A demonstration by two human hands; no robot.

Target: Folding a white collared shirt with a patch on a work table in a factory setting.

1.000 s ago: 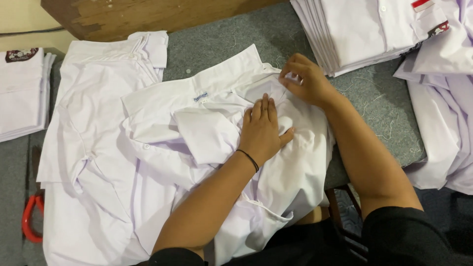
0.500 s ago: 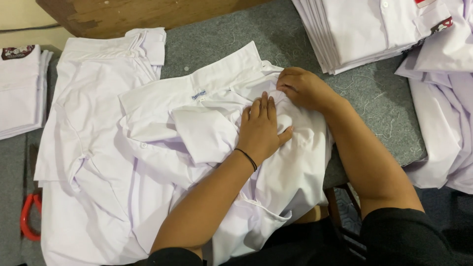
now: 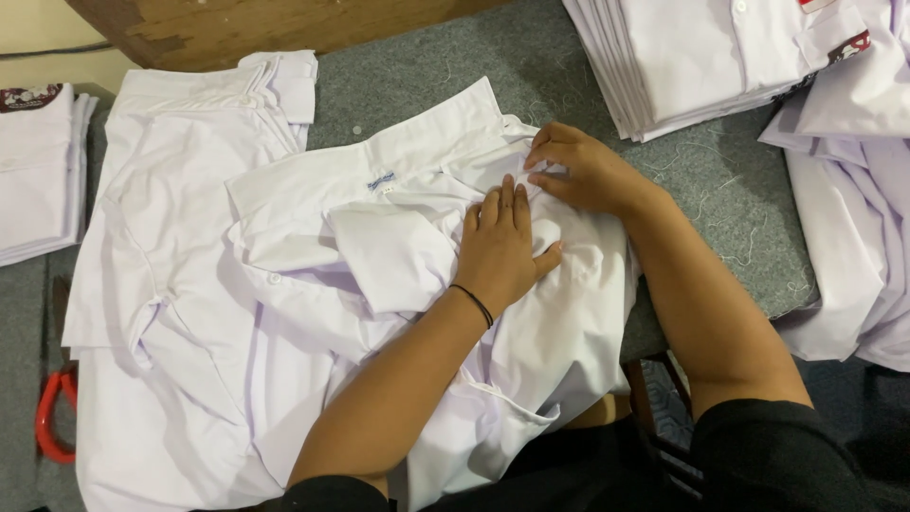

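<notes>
1. Grey felt covers the tabletop, with a strip of brown wood along its far edge.
2. Far left, a small pile of folded white clothes sits at the edge of the view.
3. Low on the left, a red handle pokes out from under white cloth (only a loop of it shows).
4. Next comes a white shirt laid flat, spread wide and partly under the one being worked on.
5. On top of it, in the middle, lies the white shirt with its collar toward the far side and one sleeve folded over its front.
6. The left hand lies flat on this shirt, fingers straight and close together, pressing the cloth down. A thin black band is on its wrist. It holds nothing in a grip.
7. The right hand is just beside it, near the collar, with its fingertips bent and pinching a bit of the shirt's cloth.
8. Far right, at the top, a tall stack of folded white shirts rests on the felt.
9. Loose white shirts lie in a heap at the right edge.
</notes>
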